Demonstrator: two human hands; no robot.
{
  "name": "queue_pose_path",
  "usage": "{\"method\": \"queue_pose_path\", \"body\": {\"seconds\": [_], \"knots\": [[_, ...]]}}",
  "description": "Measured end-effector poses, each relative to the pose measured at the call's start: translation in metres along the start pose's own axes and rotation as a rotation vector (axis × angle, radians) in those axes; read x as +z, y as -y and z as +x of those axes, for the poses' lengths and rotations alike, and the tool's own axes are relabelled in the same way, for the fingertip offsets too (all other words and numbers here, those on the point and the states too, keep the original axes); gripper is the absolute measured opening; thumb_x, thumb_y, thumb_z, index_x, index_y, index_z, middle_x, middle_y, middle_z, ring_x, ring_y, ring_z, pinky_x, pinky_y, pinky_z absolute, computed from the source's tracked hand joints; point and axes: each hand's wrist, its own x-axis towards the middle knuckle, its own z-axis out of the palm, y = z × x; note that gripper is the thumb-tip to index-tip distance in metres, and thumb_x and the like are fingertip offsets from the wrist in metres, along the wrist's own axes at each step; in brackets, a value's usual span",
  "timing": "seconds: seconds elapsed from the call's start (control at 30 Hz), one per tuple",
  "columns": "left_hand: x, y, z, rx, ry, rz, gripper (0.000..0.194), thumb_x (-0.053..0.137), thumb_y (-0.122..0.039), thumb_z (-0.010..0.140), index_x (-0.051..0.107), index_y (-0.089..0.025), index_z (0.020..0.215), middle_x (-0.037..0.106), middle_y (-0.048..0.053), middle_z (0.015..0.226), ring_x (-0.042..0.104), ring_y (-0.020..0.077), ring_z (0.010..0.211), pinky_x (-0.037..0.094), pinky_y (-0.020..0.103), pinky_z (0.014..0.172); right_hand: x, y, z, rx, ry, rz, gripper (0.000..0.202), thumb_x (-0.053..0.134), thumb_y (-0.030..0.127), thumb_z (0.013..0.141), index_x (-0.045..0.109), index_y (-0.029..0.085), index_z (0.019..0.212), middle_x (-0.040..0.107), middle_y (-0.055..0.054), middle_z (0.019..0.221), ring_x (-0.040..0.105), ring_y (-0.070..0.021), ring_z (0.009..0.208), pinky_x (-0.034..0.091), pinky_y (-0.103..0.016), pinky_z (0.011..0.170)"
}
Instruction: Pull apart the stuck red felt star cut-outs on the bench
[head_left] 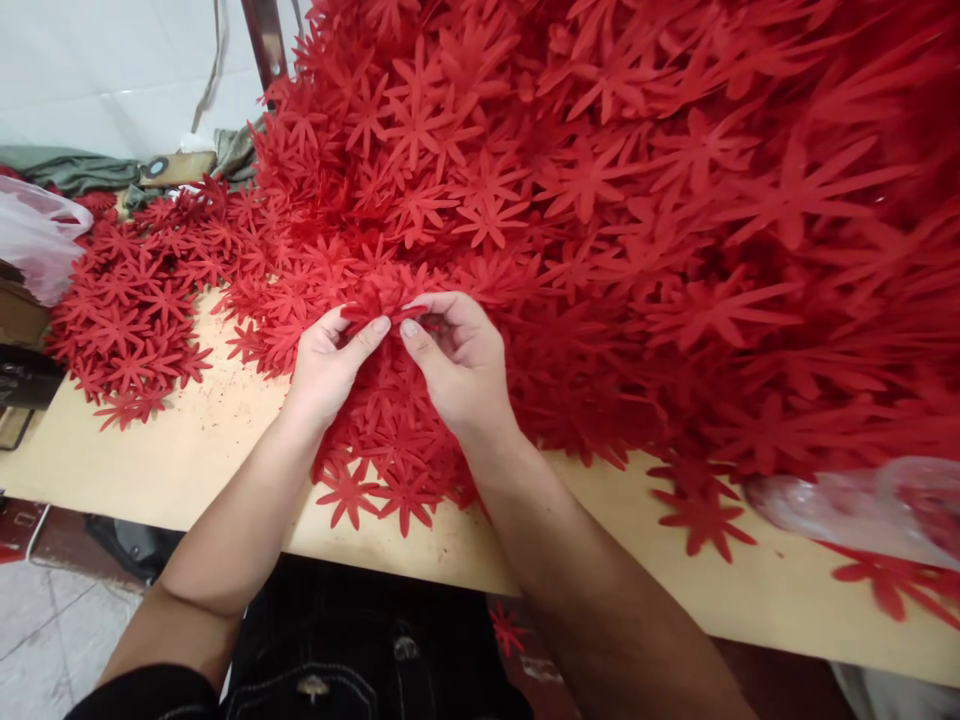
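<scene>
Between my two hands is a red flower-shaped cutout with narrow petals, held just above the pile. My left hand pinches its left side between thumb and fingers. On the other side, my right hand grips it the same way, thumb tip close to the left thumb. Part of the cutout is hidden behind the thumbs, so I cannot tell whether it is one layer or several. Beneath and in front of the hands lie more loose red flower cutouts, near the table's front edge.
A tall heap of red flower cutouts covers the back and right. A smaller pile lies left on the tan tabletop. A white plastic bag hangs at far left; clear plastic lies at right. One cutout is below the table edge.
</scene>
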Motion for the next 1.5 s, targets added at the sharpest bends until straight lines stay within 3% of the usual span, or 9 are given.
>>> {"method": "queue_pose_path", "body": {"seconds": [0.17,0.3,0.5,0.6,0.8,0.97,1.1,1.23,1.5], "knots": [[-0.002,0.003,0.001,0.020,0.007,0.069,0.024,0.081,-0.034,0.059,0.068,-0.018,0.071,0.069,-0.004,0.071,0.060,0.0077,0.069,0.049,0.021,0.074,-0.004,0.002,0.002,0.027,0.082,0.062,0.030,0.066,0.043,0.077,0.059,0.028,0.102,0.061,-0.002,0.100,0.060,-0.0136,0.094,0.053,-0.029,0.085],[0.001,0.005,-0.001,0.024,0.056,0.137,0.031,0.079,-0.043,0.059,0.064,-0.017,0.069,0.064,-0.004,0.067,0.056,0.0073,0.065,0.046,0.020,0.070,-0.006,0.003,0.003,0.109,0.209,0.058,0.033,0.065,0.049,0.076,0.061,0.027,0.099,0.064,0.000,0.094,0.063,-0.0135,0.086,0.055,-0.030,0.081],[0.002,0.007,0.000,-0.010,0.030,0.192,0.046,0.068,-0.055,0.068,0.048,-0.016,0.052,0.038,-0.007,0.048,0.035,0.0037,0.047,0.033,0.019,0.049,-0.006,-0.002,0.004,0.243,0.211,0.146,0.036,0.074,0.051,0.065,0.063,0.025,0.087,0.066,0.001,0.085,0.063,-0.0122,0.078,0.056,-0.029,0.075],[0.000,0.007,0.001,-0.012,0.040,0.170,0.043,0.069,-0.055,0.066,0.053,-0.016,0.057,0.043,-0.007,0.052,0.037,0.0033,0.049,0.034,0.018,0.050,-0.006,-0.003,0.004,0.251,0.218,0.157,0.036,0.075,0.047,0.065,0.063,0.025,0.092,0.067,0.000,0.092,0.064,-0.0133,0.085,0.056,-0.030,0.081],[0.002,0.006,-0.003,-0.124,0.017,0.100,0.046,0.069,-0.056,0.065,0.051,-0.015,0.055,0.048,-0.006,0.051,0.040,0.0029,0.049,0.037,0.017,0.050,-0.007,0.003,0.007,0.121,0.166,0.104,0.032,0.072,0.044,0.070,0.061,0.025,0.094,0.067,-0.001,0.099,0.062,-0.0139,0.094,0.053,-0.030,0.089],[0.004,0.003,-0.008,-0.139,0.109,0.039,0.033,0.078,-0.044,0.061,0.064,-0.017,0.073,0.061,-0.006,0.065,0.055,0.0055,0.062,0.047,0.019,0.066,-0.010,0.004,0.008,0.117,0.121,0.077,0.026,0.069,0.046,0.073,0.059,0.025,0.084,0.063,0.002,0.082,0.059,-0.0106,0.075,0.053,-0.026,0.073],[0.003,0.006,-0.006,-0.114,0.161,0.049,0.030,0.080,-0.041,0.060,0.065,-0.017,0.070,0.063,-0.005,0.065,0.058,0.0067,0.066,0.049,0.021,0.073,-0.011,0.005,0.009,0.134,0.110,0.062,0.032,0.069,0.053,0.069,0.058,0.024,0.080,0.061,0.002,0.080,0.058,-0.0105,0.072,0.051,-0.025,0.067],[0.002,0.010,-0.004,-0.110,0.168,0.108,0.034,0.080,-0.043,0.058,0.063,-0.016,0.069,0.063,-0.004,0.066,0.056,0.0071,0.063,0.048,0.022,0.070,-0.010,0.004,0.010,0.124,0.041,-0.005,0.037,0.071,0.057,0.065,0.056,0.024,0.073,0.059,0.002,0.072,0.057,-0.0106,0.066,0.051,-0.026,0.062],[0.003,0.004,-0.007,-0.187,0.170,0.101,0.034,0.081,-0.043,0.057,0.063,-0.016,0.070,0.065,-0.004,0.064,0.056,0.0069,0.057,0.047,0.021,0.062,-0.021,-0.004,0.014,0.069,-0.187,-0.069,0.027,0.063,0.049,0.078,0.053,0.024,0.077,0.058,0.002,0.073,0.060,-0.0121,0.071,0.053,-0.029,0.068]]}}
